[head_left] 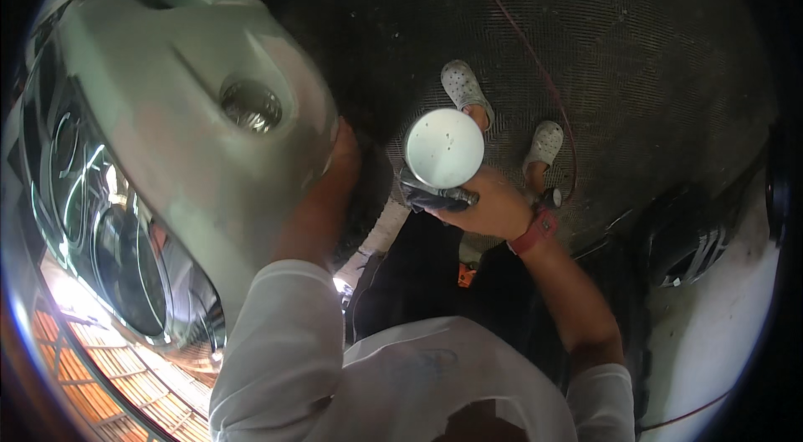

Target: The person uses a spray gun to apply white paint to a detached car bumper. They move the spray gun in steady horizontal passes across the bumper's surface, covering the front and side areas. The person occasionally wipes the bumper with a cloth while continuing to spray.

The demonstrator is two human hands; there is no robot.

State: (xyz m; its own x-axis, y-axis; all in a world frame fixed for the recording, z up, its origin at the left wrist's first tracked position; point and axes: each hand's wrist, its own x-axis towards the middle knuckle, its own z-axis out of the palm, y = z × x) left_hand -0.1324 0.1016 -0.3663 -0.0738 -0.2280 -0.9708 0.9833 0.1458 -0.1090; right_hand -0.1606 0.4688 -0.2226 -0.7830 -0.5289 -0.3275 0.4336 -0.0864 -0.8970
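The largest thing is the dark, textured floor (652, 49), which spreads through the upper and right part of the view. On the left stands the front bumper (201, 128) of a car, with a dull grey-green surface and some paler, slightly pinkish patches. Along its outer side runs a large glossy headlamp (125, 266) with round elements inside it. The person wears a white T-shirt (452, 375) and black trousers (410, 266). A thin reddish hose (523, 36) crosses the floor in a curve.

The left hand (344, 159) is at the edge of the bumper which is nearer to the person's middle; it seems to rest against this edge. Its fingers are partly hidden, so I cannot tell if they grip. The right hand (493, 204) is closed around a black hand tool with a round white face (445, 148). This tool is in front of the body, well apart from the bumper, and the white face, with few small dark specks, is turned upward.

Beyond the tool are two pale perforated clogs (462, 84) on feet. The round fog lamp (251, 106) sits in a recess of the bumper. The smallest is a red-strapped wristwatch (539, 229) on the right wrist.
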